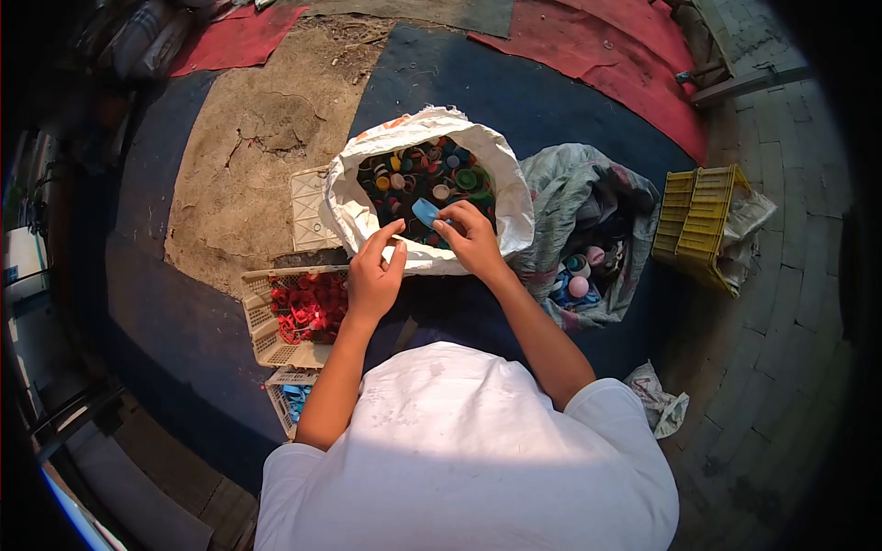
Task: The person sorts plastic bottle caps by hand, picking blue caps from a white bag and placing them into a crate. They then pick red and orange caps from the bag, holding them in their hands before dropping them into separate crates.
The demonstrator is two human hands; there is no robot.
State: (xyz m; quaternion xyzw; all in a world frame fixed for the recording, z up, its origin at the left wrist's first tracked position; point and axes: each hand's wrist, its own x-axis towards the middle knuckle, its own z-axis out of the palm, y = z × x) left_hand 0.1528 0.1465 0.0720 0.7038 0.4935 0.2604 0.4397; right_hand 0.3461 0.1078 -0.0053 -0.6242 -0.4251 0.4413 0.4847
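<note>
My right hand [472, 241] pinches a light blue plastic piece [424, 211] over the mouth of a white woven sack [516, 188]. Whether the piece is a cap or a flat scrap I cannot make out. Inside the sack lies a heap of bottle caps [441, 192] in green, yellow, white, red and blue. At the sack's near left rim is my left hand [374, 278], its thumb and fingers apart with nothing between them. The blue piece is clear of the left hand's fingertips.
Left of my legs stand a crate [266, 342] of red plastic pieces and a smaller crate [278, 400] with blue ones. To the right are a grey-green sack [551, 179] of mixed plastic and yellow crates [691, 216]. A crumpled white bag [657, 401] lies behind.
</note>
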